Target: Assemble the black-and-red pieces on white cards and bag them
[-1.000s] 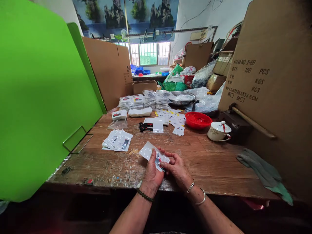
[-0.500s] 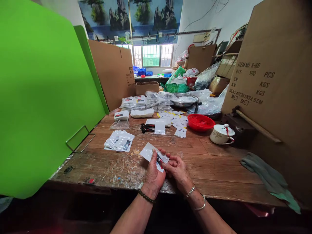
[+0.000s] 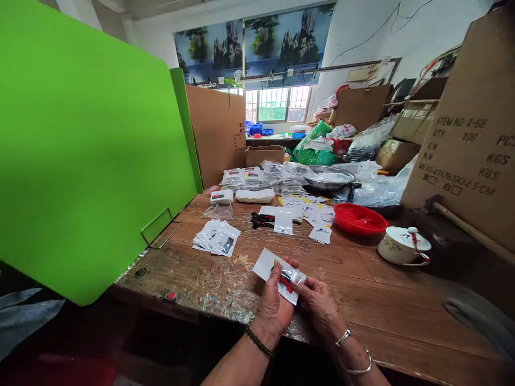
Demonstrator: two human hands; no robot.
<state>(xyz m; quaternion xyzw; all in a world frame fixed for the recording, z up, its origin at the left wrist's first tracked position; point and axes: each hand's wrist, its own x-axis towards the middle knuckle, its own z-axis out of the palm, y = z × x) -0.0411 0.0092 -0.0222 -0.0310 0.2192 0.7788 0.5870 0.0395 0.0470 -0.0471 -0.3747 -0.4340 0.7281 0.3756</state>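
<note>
My left hand is closed round a white card in a clear plastic bag, its thumb pressing on top. A small black and red tool lies on the card under the plastic; its exact kind is partly hidden by fingers and glare. At the bag's right end, my right hand pinches the plastic between thumb and fingers. Beyond the hands lies a pile of similar bagged cards. Farther back are several black and red tools beside a stack of white cards.
Printed cards lie spread near a red basin. A lidded mug stands right of it. Packed bags and a metal bowl fill the back. A green panel and a carton flank the table.
The camera has turned left, so the scene sits farther right in view. More of the black and red tool shows in the bag; both hands still hold the bag.
</note>
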